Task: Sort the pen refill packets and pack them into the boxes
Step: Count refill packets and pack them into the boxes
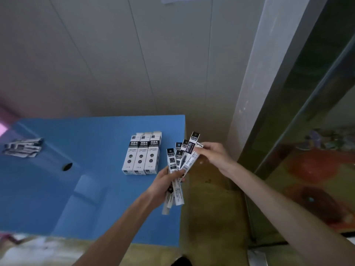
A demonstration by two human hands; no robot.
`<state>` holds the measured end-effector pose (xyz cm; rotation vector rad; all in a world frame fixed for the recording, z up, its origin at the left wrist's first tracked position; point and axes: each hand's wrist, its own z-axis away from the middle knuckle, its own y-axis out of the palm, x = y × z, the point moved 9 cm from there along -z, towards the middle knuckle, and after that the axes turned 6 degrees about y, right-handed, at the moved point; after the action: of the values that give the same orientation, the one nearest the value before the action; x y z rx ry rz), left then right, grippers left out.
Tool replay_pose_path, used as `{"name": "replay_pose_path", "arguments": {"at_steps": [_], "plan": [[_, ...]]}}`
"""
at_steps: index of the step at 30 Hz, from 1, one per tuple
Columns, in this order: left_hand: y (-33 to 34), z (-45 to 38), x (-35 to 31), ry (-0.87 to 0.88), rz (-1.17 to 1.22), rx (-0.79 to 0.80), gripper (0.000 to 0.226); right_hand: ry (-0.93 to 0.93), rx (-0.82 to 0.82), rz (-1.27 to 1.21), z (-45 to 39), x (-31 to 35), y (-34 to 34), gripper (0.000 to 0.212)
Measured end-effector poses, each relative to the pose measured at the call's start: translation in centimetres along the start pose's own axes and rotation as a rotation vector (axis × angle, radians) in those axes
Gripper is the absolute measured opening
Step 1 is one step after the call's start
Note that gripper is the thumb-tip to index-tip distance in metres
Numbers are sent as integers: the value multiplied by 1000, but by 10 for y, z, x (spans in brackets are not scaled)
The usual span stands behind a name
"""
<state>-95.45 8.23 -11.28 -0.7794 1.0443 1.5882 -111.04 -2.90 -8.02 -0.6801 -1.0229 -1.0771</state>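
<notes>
Black-and-white refill packets (177, 166) are fanned right of frame centre, over the right edge of the blue table (57, 189). Left hand (163, 186) grips the fan's lower part, fingers curled round it. Right hand (212, 154) pinches the top of the rightmost packet. Three boxes (141, 153) lie side by side just left of the fan; more packets (23, 147) are heaped at frame left.

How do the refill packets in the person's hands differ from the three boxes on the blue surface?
The packets are thin, flat strips fanned out at different angles; the boxes are thicker cartons lined up side by side. The packets are held in the air, gripped low by the left hand and pinched near the top by the right hand; the boxes lie flat on the blue surface, untouched. Both share black-and-white printing.
</notes>
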Motion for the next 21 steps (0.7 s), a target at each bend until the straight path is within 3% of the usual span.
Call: {"name": "replay_pose_path", "arguments": {"at_steps": [6, 11, 16, 21], "plan": [[4, -7, -3, 40, 36, -88, 26, 51, 161, -64, -24, 2, 4, 17], [0, -28, -5, 72, 126, -109, 34, 63, 228, -113, -54, 6, 6, 26], [-12, -47, -18, 83, 154, -162, 31, 97, 267, -74, -93, 17, 18, 30], [-35, -60, -38, 97, 156, -249, 31, 98, 288, 53, -131, 40, 43, 21]]}}
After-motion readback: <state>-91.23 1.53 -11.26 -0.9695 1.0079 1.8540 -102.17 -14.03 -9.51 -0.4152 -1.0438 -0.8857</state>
